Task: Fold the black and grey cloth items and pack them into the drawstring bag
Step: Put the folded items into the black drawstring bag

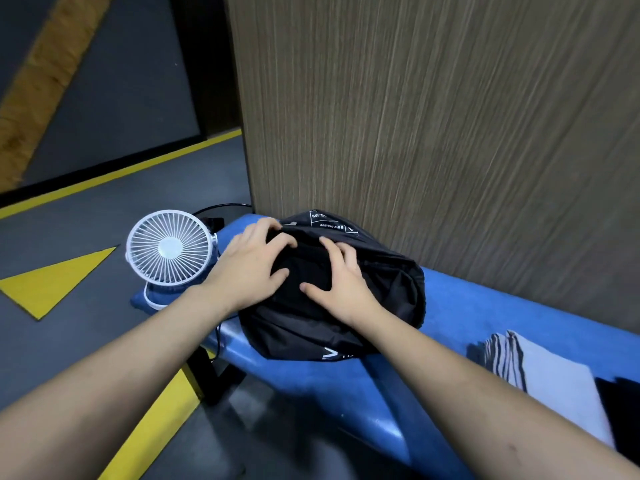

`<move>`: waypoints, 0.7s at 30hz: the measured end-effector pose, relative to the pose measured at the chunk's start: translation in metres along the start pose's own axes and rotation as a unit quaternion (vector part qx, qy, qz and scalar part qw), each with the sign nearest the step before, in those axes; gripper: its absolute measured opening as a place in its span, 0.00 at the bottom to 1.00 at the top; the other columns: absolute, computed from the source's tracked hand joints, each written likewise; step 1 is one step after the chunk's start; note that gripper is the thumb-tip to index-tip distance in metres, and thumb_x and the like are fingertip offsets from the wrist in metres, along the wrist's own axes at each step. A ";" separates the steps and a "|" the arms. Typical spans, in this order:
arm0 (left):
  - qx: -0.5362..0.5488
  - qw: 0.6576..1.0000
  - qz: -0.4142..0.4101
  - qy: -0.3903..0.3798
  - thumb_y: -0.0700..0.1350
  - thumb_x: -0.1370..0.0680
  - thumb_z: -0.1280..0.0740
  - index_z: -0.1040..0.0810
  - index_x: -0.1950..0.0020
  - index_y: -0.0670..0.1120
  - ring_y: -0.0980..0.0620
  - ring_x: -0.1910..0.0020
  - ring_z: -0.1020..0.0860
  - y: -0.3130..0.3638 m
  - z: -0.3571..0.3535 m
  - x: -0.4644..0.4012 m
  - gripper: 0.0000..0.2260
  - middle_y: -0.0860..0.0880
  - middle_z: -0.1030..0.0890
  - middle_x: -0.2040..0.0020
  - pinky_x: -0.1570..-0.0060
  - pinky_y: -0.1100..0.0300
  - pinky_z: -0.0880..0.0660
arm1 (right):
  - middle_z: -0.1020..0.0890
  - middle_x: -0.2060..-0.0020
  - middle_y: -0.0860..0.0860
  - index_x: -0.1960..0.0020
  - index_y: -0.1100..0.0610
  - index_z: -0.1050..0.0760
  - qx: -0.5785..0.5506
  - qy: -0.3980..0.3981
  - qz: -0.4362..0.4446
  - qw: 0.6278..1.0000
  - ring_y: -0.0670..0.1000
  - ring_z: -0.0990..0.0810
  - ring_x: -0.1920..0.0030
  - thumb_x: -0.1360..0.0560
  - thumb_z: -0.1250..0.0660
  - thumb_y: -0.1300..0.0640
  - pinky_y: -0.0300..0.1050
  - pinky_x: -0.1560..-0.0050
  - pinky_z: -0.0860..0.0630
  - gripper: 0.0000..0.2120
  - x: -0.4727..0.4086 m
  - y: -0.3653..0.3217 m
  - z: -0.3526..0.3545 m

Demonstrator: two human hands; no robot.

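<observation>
On bench (346, 386) edge: both hands (298, 268) flat atop bag (388, 282).

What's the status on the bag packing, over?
Left hand and right hand both flat on black drawstring bag, pressing. Grey striped cloth still out on blue bench. Nothing in the way.

Both forearms reach forward; left hand (252, 268) and right hand (341, 284) lie palm-down, fingers (284, 241) spread.

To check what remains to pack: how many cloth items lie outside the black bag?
2: a grey striped folded cloth on the blue bench, right of the black drawstring bag, and a black cloth at the frame's right edge. Others may be hidden.
</observation>
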State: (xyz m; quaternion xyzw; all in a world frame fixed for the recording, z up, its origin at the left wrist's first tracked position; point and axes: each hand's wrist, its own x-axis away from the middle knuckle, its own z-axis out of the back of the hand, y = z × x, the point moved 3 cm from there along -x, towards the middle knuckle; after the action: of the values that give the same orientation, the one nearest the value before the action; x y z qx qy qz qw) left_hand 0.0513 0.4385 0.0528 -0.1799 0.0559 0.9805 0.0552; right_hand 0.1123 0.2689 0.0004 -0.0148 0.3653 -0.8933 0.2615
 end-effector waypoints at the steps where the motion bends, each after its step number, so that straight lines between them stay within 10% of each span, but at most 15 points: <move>1: 0.004 0.999 -0.032 0.000 0.51 0.23 0.32 0.30 0.30 0.54 0.49 0.28 0.37 0.002 0.001 -0.001 0.21 0.52 0.36 0.27 0.31 0.52 0.39 | 0.46 0.24 0.50 0.21 0.43 0.50 0.020 0.026 0.021 0.999 0.55 0.40 0.24 0.28 0.29 0.42 0.59 0.28 0.35 0.43 0.001 -0.002 0.003; 5: -0.055 0.991 -0.080 -0.088 0.53 0.18 0.39 0.42 0.20 0.53 0.53 0.20 0.50 -0.001 -0.011 -0.001 0.27 0.54 0.47 0.19 0.23 0.54 0.51 | 0.44 0.22 0.52 0.21 0.45 0.47 0.134 0.080 0.094 0.983 0.53 0.43 0.23 0.27 0.32 0.39 0.58 0.29 0.36 0.40 0.008 -0.011 0.011; 12: -0.083 0.975 -0.025 -0.206 0.58 0.16 0.49 0.59 0.19 0.55 0.55 0.21 0.60 -0.009 -0.030 0.016 0.29 0.56 0.60 0.19 0.22 0.53 0.55 | 0.42 0.23 0.49 0.21 0.38 0.51 0.122 -0.101 0.012 0.987 0.55 0.36 0.25 0.26 0.37 0.33 0.62 0.28 0.39 0.39 0.002 -0.001 -0.006; 21: 0.000 0.977 -0.003 -0.215 0.59 0.22 0.37 0.45 0.23 0.57 0.50 0.30 0.33 -0.009 -0.020 0.009 0.30 0.56 0.41 0.26 0.32 0.50 0.34 | 0.41 0.21 0.52 0.20 0.44 0.54 0.038 -0.146 -0.090 0.984 0.57 0.54 0.20 0.35 0.28 0.30 0.66 0.24 0.58 0.54 -0.008 0.007 -0.010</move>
State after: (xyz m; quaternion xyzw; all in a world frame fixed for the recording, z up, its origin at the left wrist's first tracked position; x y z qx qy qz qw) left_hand 0.0513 0.4451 0.0305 0.0349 0.0419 0.9961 0.0692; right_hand 0.1209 0.2747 -0.0101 -0.1681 0.2862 -0.9147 0.2306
